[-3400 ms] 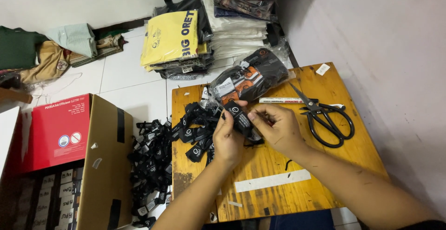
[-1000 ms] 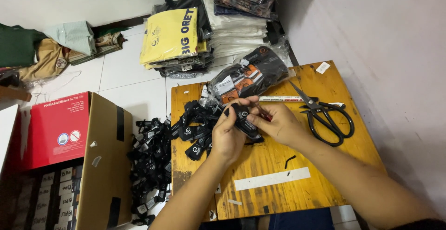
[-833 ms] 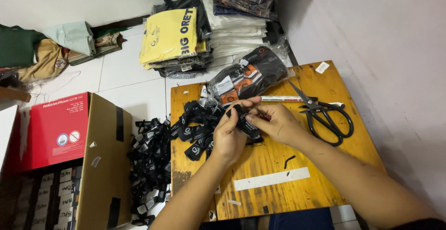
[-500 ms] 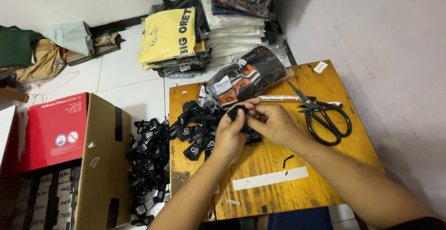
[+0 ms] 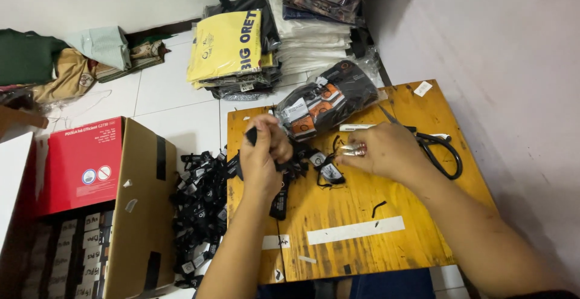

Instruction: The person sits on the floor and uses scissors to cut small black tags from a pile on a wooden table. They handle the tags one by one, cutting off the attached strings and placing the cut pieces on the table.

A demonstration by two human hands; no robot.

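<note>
left hand (image 5: 263, 154): closed around a bunch of black tags (image 5: 279, 167), more tags hang just under its palm | right hand (image 5: 386, 152): fingers pinched on a small silvery clip (image 5: 352, 150), one tag (image 5: 329, 172) lies just below its fingertips | scissors (image 5: 438, 151) behind the right hand, on wooden table (image 5: 386, 244)

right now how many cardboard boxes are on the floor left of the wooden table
1. An open cardboard box with a red printed side stands just left of the wooden table, beside the heap of black tags. Others may lie beyond the left edge.
</note>
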